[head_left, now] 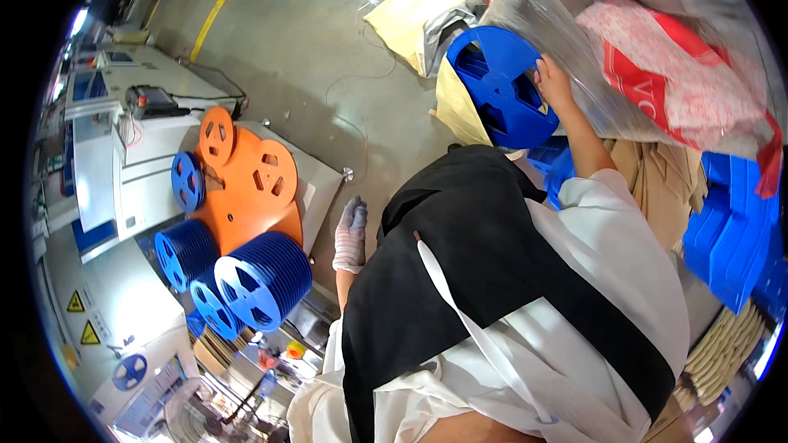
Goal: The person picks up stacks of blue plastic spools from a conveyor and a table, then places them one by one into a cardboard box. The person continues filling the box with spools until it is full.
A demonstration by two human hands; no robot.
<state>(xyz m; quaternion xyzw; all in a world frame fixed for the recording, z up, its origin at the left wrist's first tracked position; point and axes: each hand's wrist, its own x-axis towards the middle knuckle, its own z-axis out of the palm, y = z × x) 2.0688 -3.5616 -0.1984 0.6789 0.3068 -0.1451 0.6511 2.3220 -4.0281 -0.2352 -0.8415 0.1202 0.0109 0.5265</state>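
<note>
My right hand (554,82), fingers curled over the rim, grips a large blue plastic reel (497,66) on its right side. The reel has wide cut-outs and is tilted, its lower left part against a pale yellow bag (460,102). More blue plastic (558,168) shows below it, beside my forearm. My left hand (350,234), in a striped glove with grey fingers, hangs beside my black apron (460,238). Its fingers point away from me and hold nothing that I can see. To its left stands an orange reel stand (238,209).
Stacked blue reels (263,283) and an orange reel (272,174) sit around the stand. White machines (148,139) line the left. Another yellow bag (419,16) lies on the floor ahead. On the right are a red-and-white sack (648,66), brown cardboard (657,180) and blue bins (726,230).
</note>
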